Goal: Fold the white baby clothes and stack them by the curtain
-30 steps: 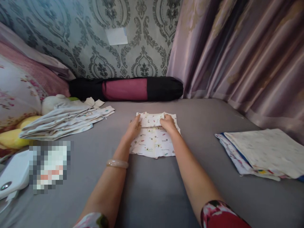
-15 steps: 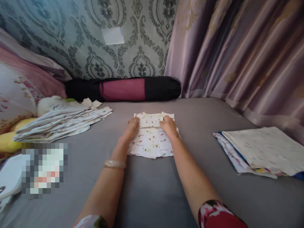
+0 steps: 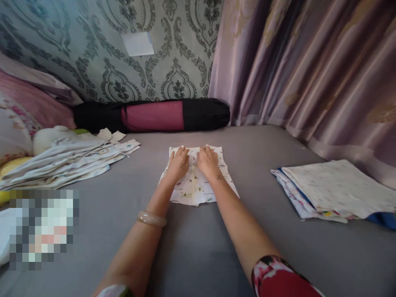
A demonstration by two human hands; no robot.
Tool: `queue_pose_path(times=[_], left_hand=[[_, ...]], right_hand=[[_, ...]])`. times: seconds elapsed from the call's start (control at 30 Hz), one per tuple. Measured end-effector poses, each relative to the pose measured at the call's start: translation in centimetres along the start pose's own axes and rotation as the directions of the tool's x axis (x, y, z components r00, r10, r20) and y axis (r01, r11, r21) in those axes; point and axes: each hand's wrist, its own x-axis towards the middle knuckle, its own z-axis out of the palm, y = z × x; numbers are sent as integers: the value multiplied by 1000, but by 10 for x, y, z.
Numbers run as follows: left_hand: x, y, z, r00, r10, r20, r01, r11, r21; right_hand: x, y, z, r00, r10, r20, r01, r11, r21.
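Observation:
A small white garment (image 3: pixel 198 187) with a scattered colourful print lies flat on the grey bed sheet (image 3: pixel 198 239) in front of me. My left hand (image 3: pixel 179 161) rests palm down on its upper left part, fingers stretched out. On the upper right part, my right hand (image 3: pixel 208 160) lies flat as well, its fingers pointing away from me. Both hands press on the cloth and grip nothing; they cover much of the garment's upper area. A pale bangle (image 3: pixel 151 219) circles my left forearm.
Layered light clothes (image 3: pixel 77 156) lie at the left beside a white plush toy (image 3: pixel 46 138). A folded stack of clothes (image 3: pixel 337 187) sits at the right. A black and maroon long bag (image 3: pixel 153 115) lies along the wall; curtains (image 3: pixel 262 62) hang at the right.
My hands have let go of the upper fold and moved inward, now flat on the garment. The upper fold's crosswise edge no longer shows. The view has shifted slightly right.

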Motion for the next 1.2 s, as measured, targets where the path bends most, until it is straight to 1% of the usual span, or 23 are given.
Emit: queue_pose_path(times=[0.07,0.1,0.2,0.27,0.43,0.57,0.77,0.83,0.9,0.97,1.1,1.2], left_hand=[[-2,0,8,1000,5,12,-5,999,51],[-4,-2,12,1000,-5,11,5,997,74],[-7,-10,20,999,-36,3,36,993,114],[-9,-12,22,998,-59,11,58,990,129],[-9,-6,20,985,-165,40,155,969,193],[-8,-3,18,974,-213,75,192,956,222],[8,-8,3,976,-185,117,143,944,298],[14,-12,1,979,-176,100,135,936,325],[18,-17,2,989,-135,64,107,938,329],[19,-23,7,993,-103,61,80,948,309],[18,-34,18,982,-134,135,92,955,281],[18,-37,21,978,-144,150,97,954,283]], right_hand=[[-1,-3,12,993,-111,32,111,994,5],[-2,-3,18,989,-140,55,140,990,3],[-4,-2,32,983,-147,105,149,989,-10],[-5,0,35,985,-134,108,138,990,-23],[-5,0,35,984,-128,124,134,990,-42],[-4,1,35,984,-111,137,118,992,-47],[-2,0,35,984,-98,149,108,993,-56],[-2,-1,35,983,-93,157,103,993,-58],[-2,-1,34,983,-92,161,103,993,-56],[-1,-2,33,982,-94,166,104,993,-52],[0,-2,33,978,-86,190,96,994,-47],[0,-2,34,976,-82,203,92,995,-40]])
